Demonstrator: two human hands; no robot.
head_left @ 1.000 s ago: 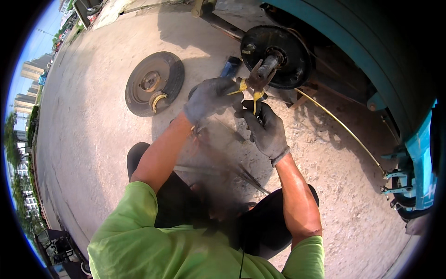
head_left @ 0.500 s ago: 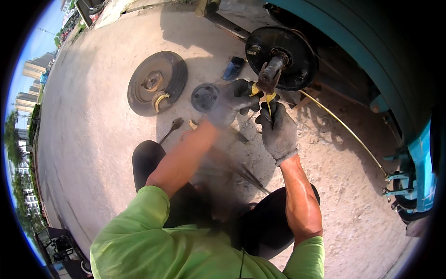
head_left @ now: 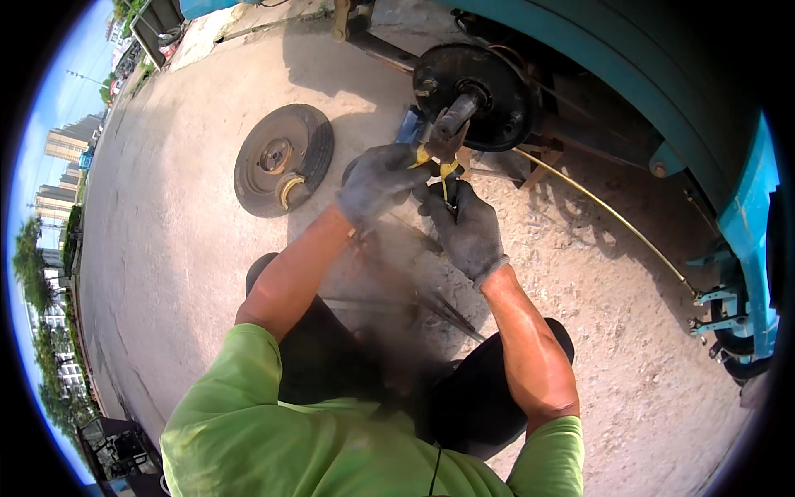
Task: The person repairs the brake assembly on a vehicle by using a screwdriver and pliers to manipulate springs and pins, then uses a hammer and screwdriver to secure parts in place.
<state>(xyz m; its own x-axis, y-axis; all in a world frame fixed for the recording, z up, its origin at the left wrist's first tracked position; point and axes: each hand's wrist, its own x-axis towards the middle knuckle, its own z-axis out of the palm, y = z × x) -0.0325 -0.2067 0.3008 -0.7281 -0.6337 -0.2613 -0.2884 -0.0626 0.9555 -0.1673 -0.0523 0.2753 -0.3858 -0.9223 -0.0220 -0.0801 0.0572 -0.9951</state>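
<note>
Both my hands wear grey gloves and are raised in front of a bare axle shaft [head_left: 455,116], which sticks out of a round black backing plate [head_left: 480,87]. Between them is a rusty metal piece [head_left: 447,147] with two yellow ends, just below the shaft's tip; I cannot make out its kind. My left hand [head_left: 379,180] is closed around one yellow end. Lower and to the right, my right hand [head_left: 472,228] pinches the other yellow end [head_left: 449,172]. The gloves hide part of the piece.
A wheel with its tyre [head_left: 286,157] lies on the concrete at left, a curved yellowish part [head_left: 291,192] resting on it. A dark blue flat object [head_left: 411,126] lies behind my left hand. Teal vehicle bodywork [head_left: 629,50] overhangs the right. A yellowish cable [head_left: 613,207] runs below it.
The view has shifted, so the axle and hands appear farther left. My left hand now covers most of the round dark disc on the ground. Both hands keep their hold.
</note>
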